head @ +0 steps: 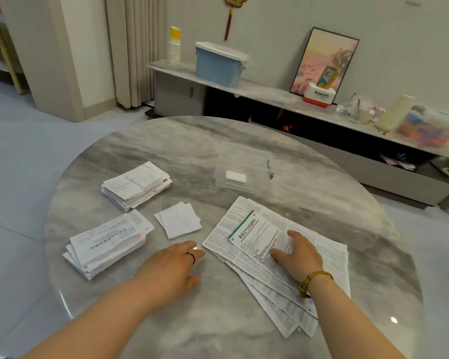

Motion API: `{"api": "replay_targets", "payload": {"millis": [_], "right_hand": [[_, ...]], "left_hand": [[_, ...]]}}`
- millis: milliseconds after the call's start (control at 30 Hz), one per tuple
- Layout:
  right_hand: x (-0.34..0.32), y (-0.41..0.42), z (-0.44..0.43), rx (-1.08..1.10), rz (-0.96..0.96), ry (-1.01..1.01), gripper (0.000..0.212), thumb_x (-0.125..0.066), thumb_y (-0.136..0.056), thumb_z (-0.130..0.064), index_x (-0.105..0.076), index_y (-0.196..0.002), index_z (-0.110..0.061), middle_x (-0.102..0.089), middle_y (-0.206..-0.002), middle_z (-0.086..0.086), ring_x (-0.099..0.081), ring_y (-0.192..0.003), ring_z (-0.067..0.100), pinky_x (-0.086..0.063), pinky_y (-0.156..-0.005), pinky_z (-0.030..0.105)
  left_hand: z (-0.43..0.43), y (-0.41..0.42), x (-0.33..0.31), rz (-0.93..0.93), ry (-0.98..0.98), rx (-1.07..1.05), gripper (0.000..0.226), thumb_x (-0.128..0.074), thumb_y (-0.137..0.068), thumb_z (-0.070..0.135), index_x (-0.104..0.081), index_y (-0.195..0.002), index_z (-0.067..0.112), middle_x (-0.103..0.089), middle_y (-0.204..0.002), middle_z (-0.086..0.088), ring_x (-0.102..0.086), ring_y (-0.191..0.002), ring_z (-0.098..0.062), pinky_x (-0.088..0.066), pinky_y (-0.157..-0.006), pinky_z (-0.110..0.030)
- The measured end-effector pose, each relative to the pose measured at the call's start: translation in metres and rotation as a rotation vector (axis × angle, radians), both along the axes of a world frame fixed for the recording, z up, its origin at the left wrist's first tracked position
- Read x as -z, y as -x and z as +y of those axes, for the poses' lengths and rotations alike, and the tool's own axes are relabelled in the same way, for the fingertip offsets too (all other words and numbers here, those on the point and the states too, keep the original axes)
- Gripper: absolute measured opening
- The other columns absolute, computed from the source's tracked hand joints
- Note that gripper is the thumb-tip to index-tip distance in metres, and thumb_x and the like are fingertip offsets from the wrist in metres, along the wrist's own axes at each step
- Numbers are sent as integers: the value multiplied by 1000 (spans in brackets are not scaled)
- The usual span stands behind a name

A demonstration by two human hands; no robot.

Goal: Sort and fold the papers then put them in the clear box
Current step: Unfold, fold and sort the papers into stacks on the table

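Your right hand (300,252) pinches the green-edged leaflet (254,237) atop the spread pile (329,257). Your left hand (174,265) rests loose-fingered on the surface (192,156).

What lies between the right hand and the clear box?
Head view: the unfolded leaflets' far part beyond the right hand, then bare table up to the clear box.
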State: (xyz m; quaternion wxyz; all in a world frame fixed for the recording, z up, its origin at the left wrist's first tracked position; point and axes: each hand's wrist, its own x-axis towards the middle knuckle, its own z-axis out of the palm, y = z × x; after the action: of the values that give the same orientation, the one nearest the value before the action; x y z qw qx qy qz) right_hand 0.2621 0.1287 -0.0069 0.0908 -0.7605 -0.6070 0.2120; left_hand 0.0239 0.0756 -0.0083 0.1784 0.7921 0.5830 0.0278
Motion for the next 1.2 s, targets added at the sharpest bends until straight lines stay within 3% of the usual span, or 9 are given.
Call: {"api": "replay_targets", "payload": {"millis": [233,433,500,600,667,833,967,1067,1200], "right_hand": [[-3,-7,9,3,-36,41,72,-61,-82,-42,-25,-142,-23,-42,-140,0,-31,-132,24,-22,-109,37],[-4,-6,11,85,138,-32,28,-58,-87,-25,-57,-115,-23,-59,-111,-3,-45,-117,20,-24,-99,30],[-7,-7,13,63,167,-6,8,-58,-87,-23,-63,-93,-22,-60,-90,-6,-54,-98,18,-32,-99,33],[-19,-8,13,-3,328,-13,21,-56,-88,-15,-55,-67,-21,-56,-70,-3,-52,-63,10,-46,-66,23],[-30,-6,10,-20,402,-39,22,-56,-88,-13,-53,-67,-19,-58,-70,-2,-53,-61,9,-45,-53,17],[-39,10,1,27,737,-32,21,-58,-86,-8,-52,-67,-14,-62,-72,4,-57,-67,20,-48,-66,32],[-34,26,-7,-16,889,-3,25,-55,-86,-3,-50,-64,-13,-57,-68,8,-50,-57,17,-36,-46,21],[-31,34,-11,-38,929,35,25,-54,-87,-2,-51,-65,-13,-59,-67,6,-50,-55,15,-36,-42,18],[-30,36,-13,-79,988,85,19,-52,-88,-2,-58,-73,-12,-63,-68,4,-53,-52,12,-38,-42,18]], "left_hand": [[3,1,13,100,11,11,57,-37,-94,43,-15,-146,31,0,-156,9,-2,-144,-9,-7,-115,-24],[4,-1,9,110,20,3,57,-39,-93,44,-18,-145,32,-3,-155,11,-6,-143,-8,-10,-113,-22],[5,-1,7,101,16,-8,56,-40,-93,44,-20,-144,33,-6,-154,12,-9,-142,-7,-11,-113,-21],[7,-2,3,33,-16,-68,51,-41,-93,44,-29,-141,31,-20,-150,15,-20,-139,-5,-16,-109,-17],[8,-4,0,-93,-26,-132,47,-43,-93,41,-35,-138,29,-30,-145,16,-29,-134,-4,-21,-104,-13],[11,-12,-8,-698,125,-370,40,-55,-90,27,-48,-128,21,-55,-121,8,-50,-104,-1,-34,-89,-13],[12,-12,-18,-1028,294,-481,19,-52,-91,19,-63,-107,18,-71,-99,7,-66,-83,-4,-53,-78,-20],[12,-5,-29,-1134,348,-517,21,-51,-91,10,-68,-80,16,-74,-73,4,-67,-56,-5,-54,-51,-17],[12,2,-34,-1196,374,-537,26,-49,-91,6,-68,-75,13,-72,-63,1,-64,-49,-8,-50,-43,-17]]}}
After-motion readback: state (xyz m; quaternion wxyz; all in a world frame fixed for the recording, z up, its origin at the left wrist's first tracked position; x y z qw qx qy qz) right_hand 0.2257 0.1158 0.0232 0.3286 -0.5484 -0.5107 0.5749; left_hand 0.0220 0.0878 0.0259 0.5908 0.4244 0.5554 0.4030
